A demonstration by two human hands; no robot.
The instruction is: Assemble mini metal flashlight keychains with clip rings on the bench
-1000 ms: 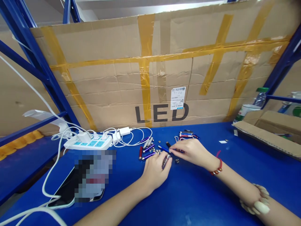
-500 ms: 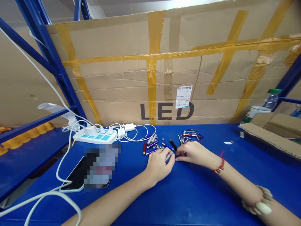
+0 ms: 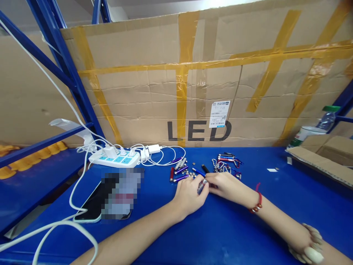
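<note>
My left hand (image 3: 189, 197) is closed around a small silver metal tube (image 3: 202, 187), which looks like a mini flashlight body. Against the upper end of that tube, the fingers of my right hand (image 3: 228, 186) are pinched together; whatever they hold is hidden. Just beyond my hands lie a blue tube (image 3: 198, 172) and a black tube (image 3: 205, 169). To the left are a red tube (image 3: 171, 174), purple tubes (image 3: 181, 178), silver tubes (image 3: 180, 163) and several small round metal pieces (image 3: 190, 173) like button cells.
Behind my right hand sits a pile of small metal tubes with carabiner clips (image 3: 227, 159). A white power strip (image 3: 116, 158) with cables and a phone (image 3: 92, 206) are on the left. An open cardboard box (image 3: 317, 156) stands right, and a large carton (image 3: 149, 99) walls the back.
My right hand has come down and in, so its fingertips meet the tube in my left hand. The view has shifted slightly, moving the scene rightward.
</note>
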